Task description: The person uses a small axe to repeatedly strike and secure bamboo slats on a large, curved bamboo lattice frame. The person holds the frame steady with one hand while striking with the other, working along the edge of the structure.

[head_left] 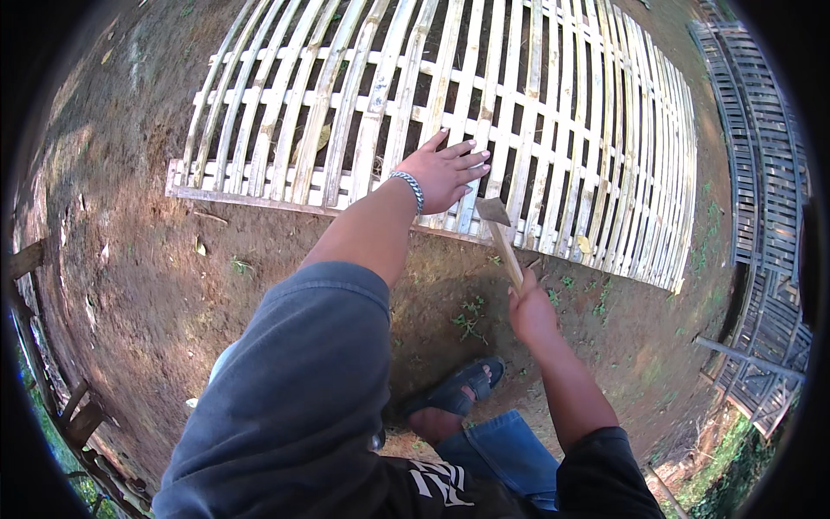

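A panel of pale bamboo slats (pixel 380 86), nailed or laid across cross strips, lies over the ground in front of me. My left hand (pixel 443 176) rests palm down on its near edge, fingers spread across the slats, with a chain bracelet at the wrist. In my right hand (pixel 533 310) is the wooden handle of a short tool (pixel 506 246). Its flat grey metal head (pixel 493 211) is over the panel's near edge, just right of my left fingers. Whether it is a hammer or a hatchet I cannot tell.
Bare brown soil (pixel 173 285) with dry leaves and small weeds (pixel 469 318) surrounds the panel. My sandalled foot (pixel 458 389) stands below its near edge. Dark slatted structures (pixel 765 138) run along the far right, and rough wooden poles (pixel 82 424) line the lower left.
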`<state>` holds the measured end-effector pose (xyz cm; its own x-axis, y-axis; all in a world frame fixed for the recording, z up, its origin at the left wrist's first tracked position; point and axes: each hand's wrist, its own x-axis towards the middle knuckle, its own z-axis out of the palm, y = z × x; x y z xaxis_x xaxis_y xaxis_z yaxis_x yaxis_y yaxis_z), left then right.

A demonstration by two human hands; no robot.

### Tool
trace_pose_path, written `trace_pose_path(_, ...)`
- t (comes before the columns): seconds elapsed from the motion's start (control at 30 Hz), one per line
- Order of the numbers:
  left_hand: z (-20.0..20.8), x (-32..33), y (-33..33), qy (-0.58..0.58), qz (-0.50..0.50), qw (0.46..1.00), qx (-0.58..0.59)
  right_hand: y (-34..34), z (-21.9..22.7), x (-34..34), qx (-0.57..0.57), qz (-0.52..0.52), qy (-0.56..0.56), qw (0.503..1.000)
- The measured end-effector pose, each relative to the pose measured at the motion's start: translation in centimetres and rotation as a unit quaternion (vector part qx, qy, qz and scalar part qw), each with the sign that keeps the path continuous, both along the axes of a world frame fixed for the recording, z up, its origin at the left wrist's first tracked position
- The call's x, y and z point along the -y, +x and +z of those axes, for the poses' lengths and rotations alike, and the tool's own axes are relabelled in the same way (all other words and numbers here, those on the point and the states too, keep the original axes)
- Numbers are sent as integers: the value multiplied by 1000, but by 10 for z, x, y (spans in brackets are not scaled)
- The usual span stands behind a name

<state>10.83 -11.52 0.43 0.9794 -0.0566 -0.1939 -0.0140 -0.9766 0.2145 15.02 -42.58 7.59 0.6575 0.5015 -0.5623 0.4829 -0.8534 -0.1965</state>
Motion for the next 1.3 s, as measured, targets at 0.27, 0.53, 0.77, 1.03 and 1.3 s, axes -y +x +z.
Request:
trace_pose_path(0.27,-2,0,-2,15,-3,1000,-1,-102,9,-3,-133,-317,268,900)
trace_pose_path(0.53,-6,0,-2,11,-6,1000,-2,-117,-9,-10,-70,-307,325,892)
trace_pose_path(0.77,-3,-5,0,23,-4,1000,-3,-109,-5,-14,-141,-396,317,850)
trace_pose_path(1.03,1,-1,-2,16,-5,1000,-17,-116,-25,-5,-87,-332,326,881)
trace_pose_path(1.3,0,3,0,18,-7,1000,-16,-112,-16,-8,-42,-277,247,928)
